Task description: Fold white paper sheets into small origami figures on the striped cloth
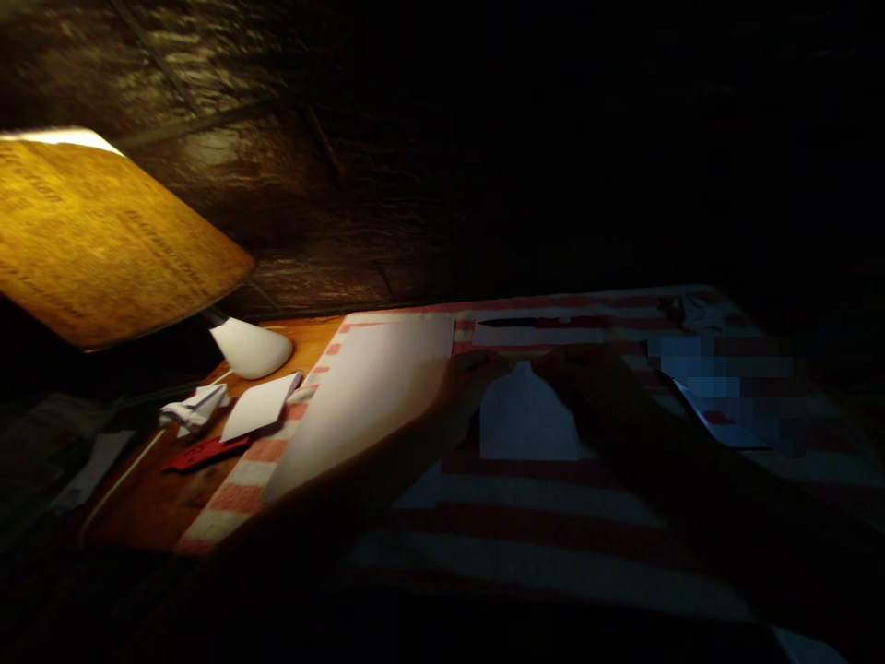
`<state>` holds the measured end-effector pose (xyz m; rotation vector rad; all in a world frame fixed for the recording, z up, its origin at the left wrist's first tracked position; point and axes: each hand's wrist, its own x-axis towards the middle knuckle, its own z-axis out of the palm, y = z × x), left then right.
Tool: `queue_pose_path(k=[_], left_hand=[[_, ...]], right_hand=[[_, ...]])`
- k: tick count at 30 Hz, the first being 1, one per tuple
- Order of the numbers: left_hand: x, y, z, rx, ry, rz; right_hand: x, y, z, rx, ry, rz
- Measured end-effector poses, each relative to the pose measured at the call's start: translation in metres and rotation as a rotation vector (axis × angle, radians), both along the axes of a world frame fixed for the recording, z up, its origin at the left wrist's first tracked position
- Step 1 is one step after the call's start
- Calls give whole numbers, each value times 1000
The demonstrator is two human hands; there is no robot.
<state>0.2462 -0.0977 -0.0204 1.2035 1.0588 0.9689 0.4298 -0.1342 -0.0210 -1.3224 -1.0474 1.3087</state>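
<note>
A small sheet of white paper [529, 420] lies at the middle of a red-and-white striped cloth. My left hand [477, 373] has its fingers closed on the paper's far left edge, and my right hand [581, 373] pinches the far right edge. Both hands are in deep shadow, so single fingers are hard to make out. Left of my left hand rests a large white sheet [387, 378]. Just beyond my hands a dark-bladed knife [512, 323] with a reddish handle lies across another pale sheet [490, 337].
A lit lamp with a yellow shade [117, 240] and white base [253, 349] stands at left. Near it are crumpled paper [197, 409], a white paper piece [259, 408] and a red tool [206, 452]. A glowing, pixelated device [719, 387] lies at right. The striped cloth [553, 544] covers the table.
</note>
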Motion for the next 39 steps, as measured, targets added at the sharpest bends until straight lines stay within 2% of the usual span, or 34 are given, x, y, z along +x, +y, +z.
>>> queue_pose_path(k=[8, 12, 15, 23, 31, 39], left_hand=[[-3, 3, 0, -66, -47, 1], [-4, 4, 1, -113, -104, 9], [-4, 4, 2, -168, -151, 18], [-9, 16, 1, -266, -198, -11], [-9, 12, 0, -165, -220, 19], [-8, 11, 1, -144, -248, 9]], right_hand=[[2, 1, 2, 26, 133, 3], [3, 2, 0, -12, 141, -43], [5, 3, -1, -30, 205, -9], [9, 4, 9, -71, 207, -15], [7, 2, 13, -69, 187, -34], [7, 1, 10, -89, 255, -27]])
